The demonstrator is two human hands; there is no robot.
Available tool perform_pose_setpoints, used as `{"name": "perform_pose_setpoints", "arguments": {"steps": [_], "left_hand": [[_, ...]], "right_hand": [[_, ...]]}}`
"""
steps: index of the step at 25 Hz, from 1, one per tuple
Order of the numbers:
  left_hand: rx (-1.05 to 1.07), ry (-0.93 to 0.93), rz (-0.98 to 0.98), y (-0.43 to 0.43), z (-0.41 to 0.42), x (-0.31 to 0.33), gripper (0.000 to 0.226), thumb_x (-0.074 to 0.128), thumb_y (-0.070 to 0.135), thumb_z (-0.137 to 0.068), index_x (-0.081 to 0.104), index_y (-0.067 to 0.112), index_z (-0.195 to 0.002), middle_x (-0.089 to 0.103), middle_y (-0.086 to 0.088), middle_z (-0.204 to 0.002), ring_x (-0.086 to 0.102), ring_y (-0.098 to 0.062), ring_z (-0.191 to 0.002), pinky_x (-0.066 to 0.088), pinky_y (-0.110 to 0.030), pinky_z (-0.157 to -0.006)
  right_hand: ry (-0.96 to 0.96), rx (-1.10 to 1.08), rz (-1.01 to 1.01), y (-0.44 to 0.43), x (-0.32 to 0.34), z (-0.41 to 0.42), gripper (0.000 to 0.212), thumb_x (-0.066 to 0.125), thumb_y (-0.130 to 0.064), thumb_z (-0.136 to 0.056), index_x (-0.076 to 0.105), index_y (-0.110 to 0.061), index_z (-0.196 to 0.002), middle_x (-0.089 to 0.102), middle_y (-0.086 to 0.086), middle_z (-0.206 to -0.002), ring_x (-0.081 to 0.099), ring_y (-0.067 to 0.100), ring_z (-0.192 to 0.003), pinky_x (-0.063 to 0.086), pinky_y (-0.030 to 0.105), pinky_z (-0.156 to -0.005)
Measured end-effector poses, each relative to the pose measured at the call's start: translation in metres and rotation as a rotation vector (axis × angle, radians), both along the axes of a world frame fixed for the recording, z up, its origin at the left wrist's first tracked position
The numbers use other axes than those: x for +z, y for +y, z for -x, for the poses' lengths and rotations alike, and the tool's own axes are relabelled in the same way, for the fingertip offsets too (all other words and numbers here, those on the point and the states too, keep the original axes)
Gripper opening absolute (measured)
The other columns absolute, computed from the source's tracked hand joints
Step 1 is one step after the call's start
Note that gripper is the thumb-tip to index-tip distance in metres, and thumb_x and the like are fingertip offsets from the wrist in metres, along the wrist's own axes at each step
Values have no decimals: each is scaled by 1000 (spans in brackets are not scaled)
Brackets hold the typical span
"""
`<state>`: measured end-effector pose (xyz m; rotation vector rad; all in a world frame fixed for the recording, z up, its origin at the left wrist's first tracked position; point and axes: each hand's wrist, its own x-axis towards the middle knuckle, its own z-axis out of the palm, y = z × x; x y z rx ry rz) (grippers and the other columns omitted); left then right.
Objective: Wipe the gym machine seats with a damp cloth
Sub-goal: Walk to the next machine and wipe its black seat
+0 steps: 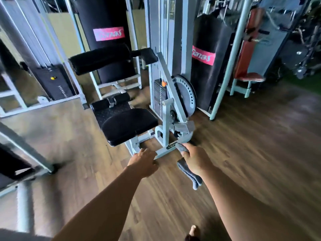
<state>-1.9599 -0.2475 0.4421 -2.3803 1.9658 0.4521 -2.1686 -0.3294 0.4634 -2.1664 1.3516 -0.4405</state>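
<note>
Seat (129,125) beside pale machine frame (167,108)

We see a dim, bluish indoor picture with soft daylight sheen on the wooden floor (243,153). Motion blur smears nearly everything, worst at the edges, where the wide lens bends the machine frames (26,49). Shadows are faint.

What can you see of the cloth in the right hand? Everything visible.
The grey cloth looks like soft towelling, bunched and folded rather than spread. The right hand is closed around its middle: a short end pokes out above the fingers, and a longer folded end hangs below the hand, over the wooden floor. It touches only that hand, not the black seat or the machine frame. Whether it is damp cannot be told; the picture is blurred.
</note>
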Motion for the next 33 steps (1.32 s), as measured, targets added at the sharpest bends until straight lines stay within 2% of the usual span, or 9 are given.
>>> {"name": "perform_pose_setpoints", "arguments": {"steps": [6, 11, 16, 19, 23, 27, 28, 30, 33], "left_hand": [[304, 44, -10, -80, -84, -17, 53, 60, 44, -92, 51, 30, -143, 52, -1, -144, 47, -25, -133, 45, -43, -105], [427, 62, 7, -128, -165, -30, 53, 58, 46, -91, 51, 30, -142, 52, 0, -134, 47, -25, -125, 45, -42, -102], [462, 94, -48, -172, -248, -72, 56, 54, 44, -91, 48, 30, -145, 51, 0, -133, 46, -24, -124, 43, -41, -105], [473, 126, -59, -198, -289, -102, 57, 51, 45, -92, 47, 28, -146, 49, 3, -140, 43, -22, -129, 39, -39, -109], [515, 135, -9, -226, -330, -146, 63, 48, 50, -96, 40, 27, -153, 38, 5, -158, 31, -19, -146, 28, -40, -120], [538, 112, 29, -259, -358, -199, 65, 39, 54, -101, 24, 30, -160, 15, 7, -169, 5, -17, -157, 9, -42, -127], [553, 111, 28, -266, -363, -214, 66, 36, 55, -102, 20, 31, -161, 10, 8, -170, -1, -16, -158, 6, -42, -128], [568, 104, 15, -272, -369, -242, 67, 30, 58, -103, 13, 32, -162, 1, 9, -171, -9, -14, -157, 1, -42, -128], [578, 73, 28, -269, -369, -270, 68, 23, 61, -103, 6, 33, -162, -6, 10, -171, -15, -12, -156, 0, -42, -128]], "right_hand": [[90, 254, -68, -144, -5, -121, 41, 45, -40, -99, 56, -29, -137, 66, 10, -130, 58, 34, -120, 47, 45, -101], [114, 433, -53, -212, -14, -225, 35, 47, -28, -101, 57, -22, -134, 69, 11, -120, 62, 34, -107, 46, 35, -85], [167, 428, -69, -269, -55, -308, 38, 47, -27, -102, 54, -25, -140, 69, 12, -121, 62, 33, -106, 48, 36, -85], [221, 422, -95, -305, -83, -348, 38, 47, -27, -102, 53, -25, -140, 68, 11, -122, 62, 33, -106, 50, 38, -87], [281, 519, -53, -348, -133, -401, 35, 49, -24, -101, 56, -21, -135, 68, 12, -120, 63, 33, -102, 52, 42, -86], [351, 688, 17, -376, -198, -454, 34, 47, -25, -102, 54, -17, -135, 63, 9, -128, 61, 31, -110, 51, 42, -91], [370, 741, 42, -378, -216, -463, 37, 47, -28, -102, 52, -17, -138, 60, 8, -135, 57, 29, -120, 49, 42, -98], [407, 848, 149, -378, -249, -471, 48, 45, -36, -102, 46, -16, -146, 41, 8, -156, 36, 28, -144, 37, 44, -113], [453, 935, 243, -380, -281, -471, 66, 35, -47, -102, 25, -11, -157, 11, 4, -169, 8, 24, -155, 14, 45, -125]]}}
